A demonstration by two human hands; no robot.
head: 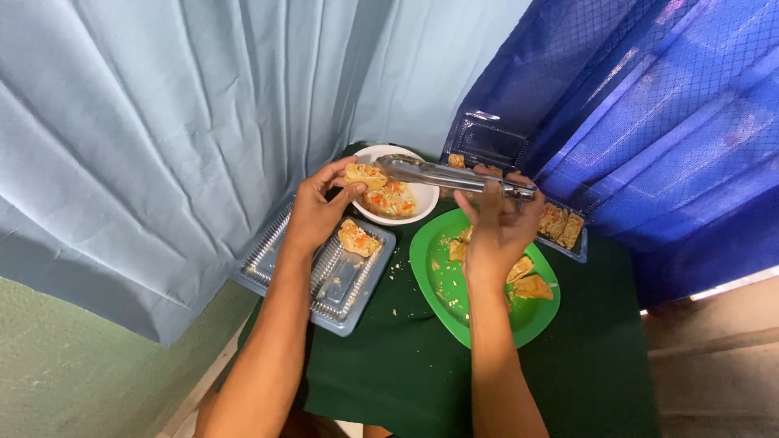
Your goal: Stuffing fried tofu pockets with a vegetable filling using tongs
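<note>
Over white bowl (422, 212), left hand (318, 212) pinching pastry (365, 174), right hand (497, 227) gripping tongs (446, 174)

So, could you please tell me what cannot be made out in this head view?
- Middle of the green plate: hidden by the right hand and forearm.
- Tips of the metal tongs: whether they touch the food piece in the left hand is unclear.
- Far clear tray: partly behind the right hand.
- Food filling: too small to identify.

A pale blue curtain (187, 122) hangs in soft folds on the left, meeting a deep blue mesh-patterned cloth (649, 105) on the right. A dark green cloth covers the counter (584, 365). Below the curtain shows a green wall (73, 373); daylight strikes the lower right corner.
</note>
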